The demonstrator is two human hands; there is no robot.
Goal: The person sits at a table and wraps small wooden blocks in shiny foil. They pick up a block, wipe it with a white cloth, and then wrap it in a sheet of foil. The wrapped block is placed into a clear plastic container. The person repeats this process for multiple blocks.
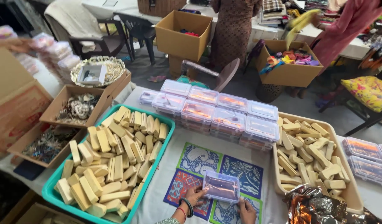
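While level, lengthwise left-right: clear box (221,186).

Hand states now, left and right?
Left hand: gripping the clear lidded plastic box at its left edge.
Right hand: fingers on its lower right corner.

Two bare hands at the bottom edge. The left hand (194,196) wears a dark bangle and a thin red band at the wrist, with a patterned greenish sleeve edge just below. The right hand (246,209) shows nothing worn.
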